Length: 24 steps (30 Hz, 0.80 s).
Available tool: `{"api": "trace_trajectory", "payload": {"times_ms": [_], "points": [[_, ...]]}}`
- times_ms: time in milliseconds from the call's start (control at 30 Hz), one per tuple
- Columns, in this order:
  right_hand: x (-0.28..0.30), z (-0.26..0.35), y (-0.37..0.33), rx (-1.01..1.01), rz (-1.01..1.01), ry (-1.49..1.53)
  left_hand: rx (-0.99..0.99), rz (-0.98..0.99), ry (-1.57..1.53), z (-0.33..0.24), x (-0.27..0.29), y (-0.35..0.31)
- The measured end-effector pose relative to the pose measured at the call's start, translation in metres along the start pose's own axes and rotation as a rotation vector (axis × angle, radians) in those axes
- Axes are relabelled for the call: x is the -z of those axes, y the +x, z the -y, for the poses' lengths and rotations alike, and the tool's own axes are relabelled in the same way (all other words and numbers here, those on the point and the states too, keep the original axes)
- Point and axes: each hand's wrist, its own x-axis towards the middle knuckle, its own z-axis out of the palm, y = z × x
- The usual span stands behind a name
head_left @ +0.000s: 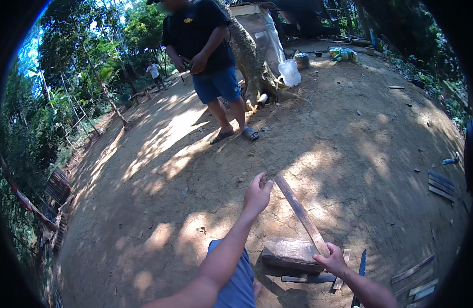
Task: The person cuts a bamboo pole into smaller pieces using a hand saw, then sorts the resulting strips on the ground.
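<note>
We find the slat (300, 213) with its near end in the right grip (330, 257), which is closed around it. From there the slat slants forward and to the left. The left grip (258, 195), fingers loosely spread, is just beside the far end; no contact is visible. We locate the block (293, 250) under the slat's near part; we cannot tell whether they touch. A dark strip (309, 278) lies on the ground (159, 267) before the block. A pale strip (342, 269) lies beside the right grip. Our right forearm partly covers the saw (362, 264). Ahead, a person (200, 46) stands near a tree (254, 61).
</note>
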Motion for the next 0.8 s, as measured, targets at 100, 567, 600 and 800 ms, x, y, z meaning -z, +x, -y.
{"api": "trace_trajectory", "payload": {"times_ms": [100,567,600,800], "points": [[0.000,0.010,0.002,0.099,-0.029,-0.024,0.169,0.041,-0.414,-0.016,-0.005,-0.006],[-0.005,0.029,-0.008,0.166,-0.004,-0.054,0.264,0.008,-0.887,-0.048,0.008,-0.020],[-0.005,0.026,-0.007,0.150,0.003,-0.060,0.246,-0.003,-0.875,-0.047,0.009,-0.020],[0.005,0.021,0.001,0.082,0.083,-0.144,0.276,0.041,-0.833,-0.042,-0.004,-0.021]]}}
